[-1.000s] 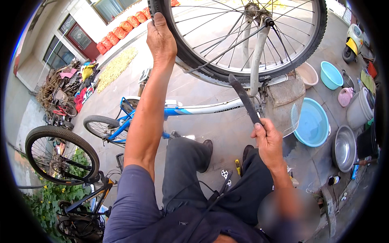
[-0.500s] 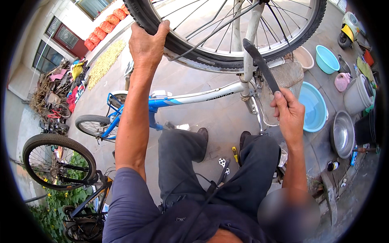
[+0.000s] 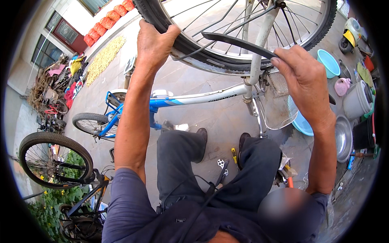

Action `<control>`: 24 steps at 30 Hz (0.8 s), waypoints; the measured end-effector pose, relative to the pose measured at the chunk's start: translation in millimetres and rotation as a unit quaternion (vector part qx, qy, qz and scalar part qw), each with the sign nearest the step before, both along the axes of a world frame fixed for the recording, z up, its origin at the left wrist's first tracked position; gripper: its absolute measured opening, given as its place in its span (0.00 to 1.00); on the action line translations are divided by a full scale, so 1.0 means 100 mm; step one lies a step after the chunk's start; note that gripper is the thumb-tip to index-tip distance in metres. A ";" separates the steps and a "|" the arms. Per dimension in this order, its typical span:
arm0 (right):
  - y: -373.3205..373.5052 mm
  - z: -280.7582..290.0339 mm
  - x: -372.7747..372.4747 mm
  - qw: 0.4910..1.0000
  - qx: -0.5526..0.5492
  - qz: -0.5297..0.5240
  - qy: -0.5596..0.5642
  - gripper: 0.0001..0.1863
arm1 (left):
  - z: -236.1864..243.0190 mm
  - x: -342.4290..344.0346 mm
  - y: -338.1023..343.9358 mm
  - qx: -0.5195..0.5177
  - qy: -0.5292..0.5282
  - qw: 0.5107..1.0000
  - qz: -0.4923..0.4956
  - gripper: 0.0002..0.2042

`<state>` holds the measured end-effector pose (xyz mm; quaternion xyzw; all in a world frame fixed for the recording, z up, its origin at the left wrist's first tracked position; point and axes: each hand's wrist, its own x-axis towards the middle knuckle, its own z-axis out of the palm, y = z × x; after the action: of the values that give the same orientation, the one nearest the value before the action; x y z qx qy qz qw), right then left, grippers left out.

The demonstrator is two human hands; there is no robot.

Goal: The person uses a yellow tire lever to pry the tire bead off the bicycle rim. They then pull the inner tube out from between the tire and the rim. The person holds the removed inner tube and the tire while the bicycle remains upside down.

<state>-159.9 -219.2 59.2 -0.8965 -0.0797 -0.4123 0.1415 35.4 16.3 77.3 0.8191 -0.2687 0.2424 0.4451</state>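
Evidently the wheel [image 3: 229,56] is still in the white fork [image 3: 256,68], its tyre [image 3: 207,59] seemingly still on; the left hand [image 3: 155,43] grips the tyre's left edge, the right hand [image 3: 303,77] a dark bar [image 3: 235,41] crossing the fork.

Toward 12 o'clock, the top edge is cutting off the upper part of the wheel [image 3: 202,60]. At 11, its tyre is hiding finger ends of the left hand [image 3: 154,46]. At 2, the right hand [image 3: 306,81] is covering the near part of a dark flat bar [image 3: 239,43]; a dark tip is showing beyond, not revealing whether it belongs to the bar. At 3, that hand and forearm are concealing much of a blue basin [image 3: 302,124]. Between 4 and 5, a round blurred patch [image 3: 288,214] is masking whatever lies there. Between 9 and 10, the left forearm [image 3: 131,125] is blocking part of the blue-and-white bicycle [image 3: 194,99].
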 end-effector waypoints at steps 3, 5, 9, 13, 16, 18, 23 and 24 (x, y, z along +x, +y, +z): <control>0.06 0.23 0.14 0.993 -0.117 -0.025 0.003 0.06 | -0.02 0.09 0.02 0.011 -0.011 1.000 -0.020 0.26; 0.10 0.35 0.24 0.982 -0.185 -0.032 0.010 0.07 | -0.04 0.12 0.04 0.007 -0.025 0.999 -0.019 0.26; 0.17 0.44 0.38 0.970 -0.243 -0.020 -0.003 0.07 | -0.01 0.04 0.01 0.000 -0.006 0.999 -0.034 0.25; 0.24 0.64 0.44 0.959 -0.266 -0.032 0.091 0.09 | 0.00 0.06 0.01 -0.001 -0.014 0.999 -0.044 0.24; 0.37 1.02 0.39 0.945 -0.234 0.014 0.227 0.11 | -0.03 0.07 0.06 -0.002 -0.024 0.999 -0.028 0.24; 0.45 1.30 0.39 0.927 -0.216 0.030 0.304 0.12 | -0.05 0.09 0.08 -0.004 -0.025 0.999 -0.026 0.24; 0.53 1.54 0.45 0.903 -0.239 -0.009 0.356 0.11 | -0.02 0.09 -0.03 -0.015 -0.018 0.998 -0.053 0.24; 0.53 1.53 0.47 0.905 -0.250 -0.014 0.345 0.11 | -0.02 0.09 -0.02 -0.017 -0.019 0.998 -0.054 0.24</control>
<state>-112.7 -165.8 211.8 -0.9897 -0.1135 -0.0458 -0.0748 43.9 14.1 75.2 0.7908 -0.3166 0.2384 0.4664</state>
